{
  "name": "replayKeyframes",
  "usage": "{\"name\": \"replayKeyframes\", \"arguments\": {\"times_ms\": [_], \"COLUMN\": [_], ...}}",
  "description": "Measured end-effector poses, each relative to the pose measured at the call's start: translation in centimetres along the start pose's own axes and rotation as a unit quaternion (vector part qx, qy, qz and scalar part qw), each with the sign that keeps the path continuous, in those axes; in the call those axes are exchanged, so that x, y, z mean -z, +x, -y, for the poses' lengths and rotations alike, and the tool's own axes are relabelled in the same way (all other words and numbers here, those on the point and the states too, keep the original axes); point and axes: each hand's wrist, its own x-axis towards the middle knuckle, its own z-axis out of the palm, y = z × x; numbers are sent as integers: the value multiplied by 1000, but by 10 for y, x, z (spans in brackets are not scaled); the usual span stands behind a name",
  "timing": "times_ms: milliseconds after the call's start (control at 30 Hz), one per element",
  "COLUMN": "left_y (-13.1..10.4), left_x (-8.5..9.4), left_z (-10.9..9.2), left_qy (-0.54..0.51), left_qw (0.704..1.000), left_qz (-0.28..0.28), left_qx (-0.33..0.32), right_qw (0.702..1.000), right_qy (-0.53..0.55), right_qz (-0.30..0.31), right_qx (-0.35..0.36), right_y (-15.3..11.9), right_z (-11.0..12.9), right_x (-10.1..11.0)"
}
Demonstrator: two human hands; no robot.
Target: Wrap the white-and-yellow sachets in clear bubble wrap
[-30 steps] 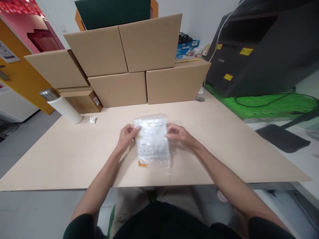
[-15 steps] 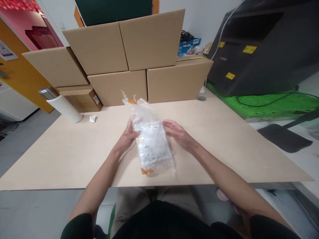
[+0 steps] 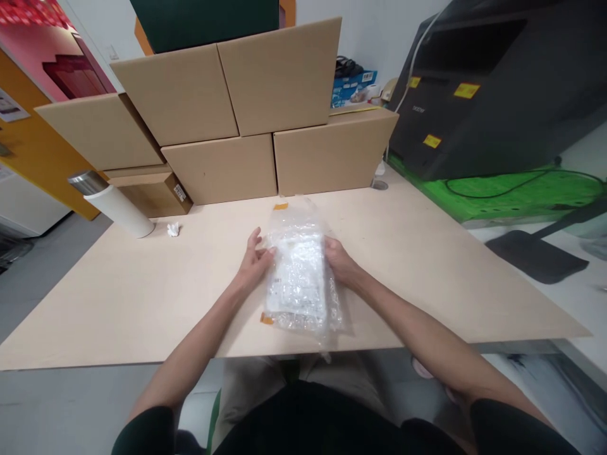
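In front of me on the table is a flat white item in clear bubble wrap (image 3: 298,278), with bits of orange tape at its top and lower left. What is inside cannot be made out. My right hand (image 3: 340,260) grips the right edge, its fingers partly hidden by the wrap. At the left edge, my left hand (image 3: 255,262) has its fingers apart, the thumb against the plastic.
Cardboard boxes (image 3: 218,167) line the back of the table (image 3: 190,303). A white bottle with a metal lid (image 3: 121,208) and a crumpled tissue (image 3: 173,229) stand at the left. A large black machine (image 3: 465,114) is at the right, beside a black stand base (image 3: 535,258).
The bubble-wrapped item has turned and now lies straighter and flatter. My right hand has closed on its right edge, while my left hand has loosened, fingers spreading. The view has shifted slightly.
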Motion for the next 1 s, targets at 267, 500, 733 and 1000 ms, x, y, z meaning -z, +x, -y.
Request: {"name": "replayKeyframes", "arguments": {"times_ms": [267, 500, 733, 1000], "left_y": [-63, -64, -71, -101], "left_x": [-72, -17, 50, -7], "left_z": [-36, -41, -5, 0], "left_qy": [349, 144, 78, 475], "left_qw": [913, 967, 981, 875], "left_qz": [124, -53, -180, -6], "left_qx": [-172, -201, 8, -90], "right_qw": [995, 990, 992, 986], "right_qy": [13, 25, -2, -104], "right_qz": [-13, -42, -90, -128], "right_qx": [95, 130, 89, 31], "right_y": [-9, -2, 6, 18], "right_z": [6, 15, 34, 22], "right_x": [-11, 8, 37, 55]}}
